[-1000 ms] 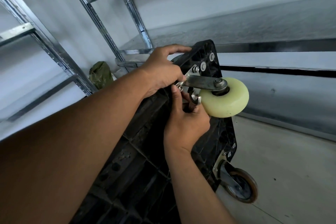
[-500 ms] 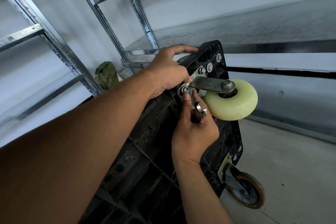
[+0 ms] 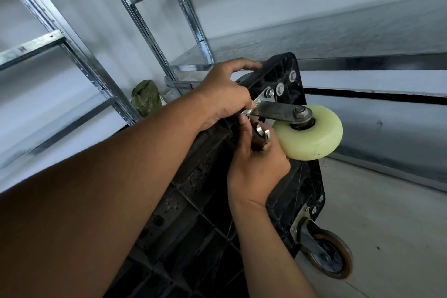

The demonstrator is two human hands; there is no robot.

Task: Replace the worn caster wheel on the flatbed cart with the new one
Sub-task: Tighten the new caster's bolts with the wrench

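- Cream plastic wheel (image 3: 312,133), smooth and clean, sits in a steel bracket (image 3: 278,110) bolted at the upper corner of the black cart (image 3: 200,176), which stands on edge.
- Left hand (image 3: 225,97) curls over the cart's top edge beside the bracket.
- Right hand (image 3: 256,167) grips a small metal tool (image 3: 262,133), perhaps a wrench, just under the bracket.
- Brown-rimmed old wheel (image 3: 331,259) sits at the lower corner, near the floor (image 3: 387,201).

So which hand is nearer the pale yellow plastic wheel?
Right. The right hand, holding a metal tool, is close beside the pale yellow plastic wheel; the left hand grips the black plastic cart edge, farther away.
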